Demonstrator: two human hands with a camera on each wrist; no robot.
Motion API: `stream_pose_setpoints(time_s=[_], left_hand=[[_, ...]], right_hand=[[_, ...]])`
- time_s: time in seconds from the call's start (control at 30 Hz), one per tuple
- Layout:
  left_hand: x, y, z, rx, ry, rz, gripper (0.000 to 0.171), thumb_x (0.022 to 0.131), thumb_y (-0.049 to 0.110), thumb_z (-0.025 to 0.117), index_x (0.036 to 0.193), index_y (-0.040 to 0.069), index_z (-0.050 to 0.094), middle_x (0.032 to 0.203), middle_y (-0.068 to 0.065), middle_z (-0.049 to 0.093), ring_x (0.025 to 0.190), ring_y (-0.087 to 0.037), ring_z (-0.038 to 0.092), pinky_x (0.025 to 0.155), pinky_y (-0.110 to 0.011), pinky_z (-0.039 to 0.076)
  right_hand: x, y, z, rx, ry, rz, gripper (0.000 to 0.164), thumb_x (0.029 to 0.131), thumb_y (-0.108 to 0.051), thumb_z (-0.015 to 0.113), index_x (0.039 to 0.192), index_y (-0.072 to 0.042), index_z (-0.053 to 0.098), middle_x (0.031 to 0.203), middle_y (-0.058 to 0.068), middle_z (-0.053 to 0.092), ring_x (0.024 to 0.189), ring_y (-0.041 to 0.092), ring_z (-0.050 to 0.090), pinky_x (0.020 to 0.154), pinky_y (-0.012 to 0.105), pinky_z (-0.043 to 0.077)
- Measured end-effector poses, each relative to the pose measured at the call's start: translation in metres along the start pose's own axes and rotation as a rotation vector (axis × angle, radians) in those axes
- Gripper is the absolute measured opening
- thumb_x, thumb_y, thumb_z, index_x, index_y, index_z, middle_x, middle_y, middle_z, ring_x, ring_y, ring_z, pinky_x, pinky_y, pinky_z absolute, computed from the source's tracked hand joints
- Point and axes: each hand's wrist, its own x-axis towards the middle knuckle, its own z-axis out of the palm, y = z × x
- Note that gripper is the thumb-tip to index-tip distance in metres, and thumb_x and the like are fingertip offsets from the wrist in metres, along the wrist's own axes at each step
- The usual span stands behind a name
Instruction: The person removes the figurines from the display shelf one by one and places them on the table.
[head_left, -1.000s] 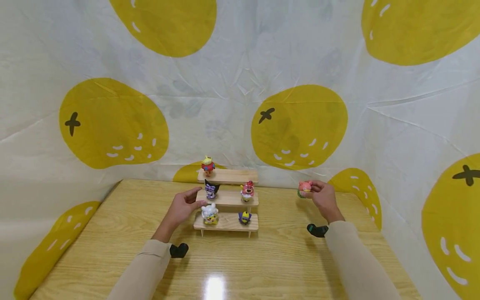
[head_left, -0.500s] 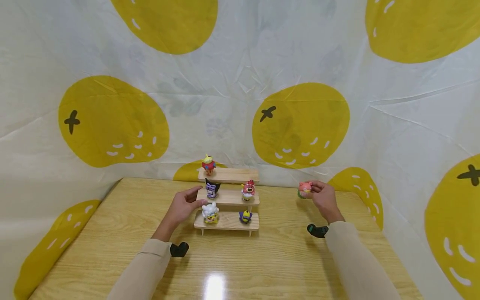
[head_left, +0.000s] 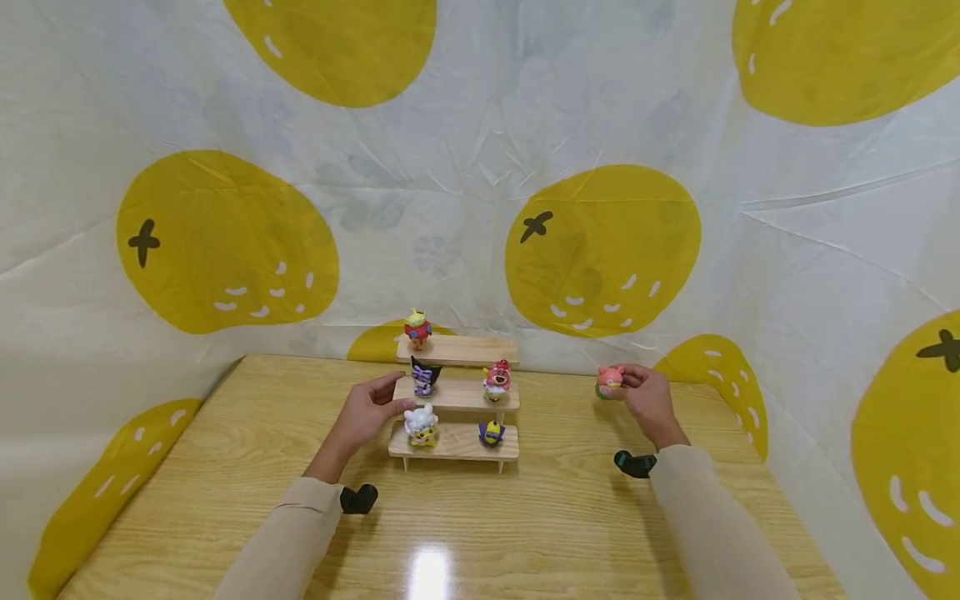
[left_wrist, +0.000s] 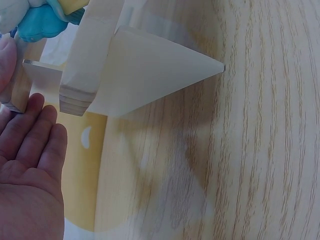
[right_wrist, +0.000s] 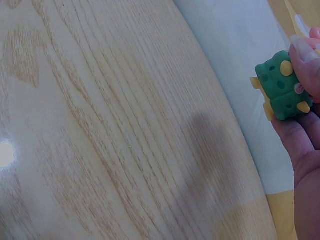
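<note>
My left hand [head_left: 366, 410] is at the left end of the three-tier wooden display stand [head_left: 465, 396], thumb and index finger on either side of the middle shelf's end. In the left wrist view, the other fingers [left_wrist: 52, 145] lie fairly straight beside the shelf. A white-hooded figurine [head_left: 422, 427] is close to the thumb; a purple-and-black figurine [head_left: 424, 379] stands on the middle shelf. Over the table's right part, my right hand [head_left: 647, 400] pinches a pink-headed figurine [head_left: 610, 380]. Its green spotted body with yellow spikes [right_wrist: 280, 85] shows in the right wrist view.
A red-and-yellow figurine [head_left: 417, 329] stands at the top shelf's left. On the right are a pink bear figurine [head_left: 497, 381] on the middle shelf and a purple-and-yellow one [head_left: 491, 433] below. A fruit-print cloth [head_left: 450, 250] hangs behind the wooden table [head_left: 555, 517].
The pink-headed figurine and right hand have dipped slightly, and the figurine has turned a little. My left hand stays at the stand. The head view has shifted slightly.
</note>
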Motion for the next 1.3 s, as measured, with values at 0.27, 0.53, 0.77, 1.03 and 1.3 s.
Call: stream_pose_setpoints(time_s=[0.27, 0.53, 0.77, 1.03, 1.3], left_hand=[[-0.001, 0.002, 0.0, 0.027, 0.002, 0.023, 0.065, 0.097, 0.024, 0.077, 0.153, 0.003, 0.052, 0.159, -0.023, 0.046, 0.148, -0.039, 0.045, 0.118, -0.053, 0.043], [0.0, 0.001, -0.001, 0.036, 0.0, 0.025, 0.066, 0.097, 0.024, 0.076, 0.154, 0.003, 0.051, 0.159, -0.024, 0.045, 0.149, -0.04, 0.045, 0.118, -0.054, 0.043], [0.002, 0.0, -0.002, 0.032, -0.003, 0.018, 0.066, 0.097, 0.024, 0.076, 0.154, 0.003, 0.05, 0.16, -0.022, 0.046, 0.149, -0.039, 0.045, 0.118, -0.053, 0.042], [0.001, 0.0, -0.002, 0.035, -0.009, 0.024, 0.067, 0.097, 0.026, 0.076, 0.155, 0.004, 0.05, 0.161, -0.023, 0.044, 0.15, -0.04, 0.044, 0.119, -0.056, 0.041], [0.002, -0.001, -0.002, 0.029, -0.009, 0.028, 0.066, 0.096, 0.025, 0.077, 0.154, 0.006, 0.052, 0.161, -0.022, 0.045, 0.15, -0.037, 0.044, 0.12, -0.055, 0.041]], right_hand=[[0.0, 0.002, 0.0, 0.065, -0.006, -0.007, 0.048, 0.09, -0.001, 0.079, 0.133, 0.009, 0.06, 0.112, 0.002, 0.077, 0.088, -0.007, 0.065, 0.078, 0.01, 0.057], [-0.001, 0.005, -0.003, 0.031, -0.017, 0.0, 0.049, 0.092, -0.003, 0.078, 0.136, 0.008, 0.06, 0.12, 0.009, 0.075, 0.089, -0.008, 0.064, 0.079, 0.01, 0.057], [-0.001, 0.009, -0.005, 0.022, -0.03, 0.01, 0.052, 0.092, -0.003, 0.078, 0.139, 0.007, 0.058, 0.114, -0.001, 0.073, 0.09, -0.009, 0.063, 0.08, 0.011, 0.057], [-0.001, 0.014, -0.006, 0.04, -0.027, -0.003, 0.05, 0.092, -0.005, 0.079, 0.136, 0.008, 0.06, 0.117, 0.005, 0.075, 0.091, -0.008, 0.064, 0.081, 0.011, 0.057], [-0.003, 0.014, -0.003, 0.02, 0.0, 0.009, 0.048, 0.092, -0.003, 0.079, 0.135, 0.007, 0.061, 0.122, 0.012, 0.073, 0.09, -0.007, 0.063, 0.081, 0.009, 0.057]])
